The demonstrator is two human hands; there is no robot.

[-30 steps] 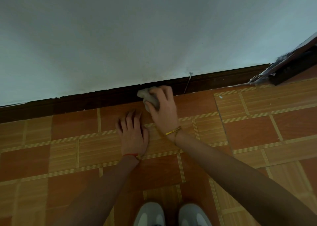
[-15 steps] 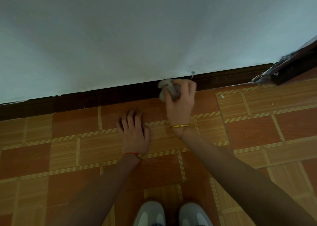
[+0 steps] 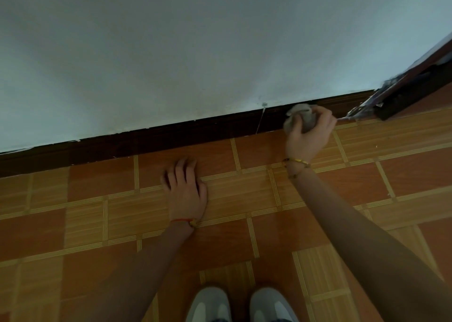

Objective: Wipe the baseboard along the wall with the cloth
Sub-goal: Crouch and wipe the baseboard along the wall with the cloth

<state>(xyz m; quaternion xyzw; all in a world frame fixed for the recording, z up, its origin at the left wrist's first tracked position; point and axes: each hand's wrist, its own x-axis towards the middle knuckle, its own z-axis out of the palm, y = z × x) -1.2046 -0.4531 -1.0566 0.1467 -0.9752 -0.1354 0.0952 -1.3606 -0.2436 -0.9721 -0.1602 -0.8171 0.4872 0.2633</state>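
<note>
Here the right hand (image 3: 308, 136) bunches the cloth (image 3: 299, 117) in curled fingers (image 3: 322, 116) against the baseboard (image 3: 171, 136), which runs left-right. Left hand (image 3: 186, 189) (flat, fingers relaxed) rests on the floor (image 3: 97, 211).

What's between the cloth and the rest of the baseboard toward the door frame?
Nothing visible. The right hand holds the cloth against the baseboard; the short dark stretch on to the door frame looks bare. The left hand rests on the floor, apart from it.

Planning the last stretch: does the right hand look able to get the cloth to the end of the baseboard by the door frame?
Probably yes. The right hand already holds the cloth on the baseboard, and nothing lies before the door frame.
</note>
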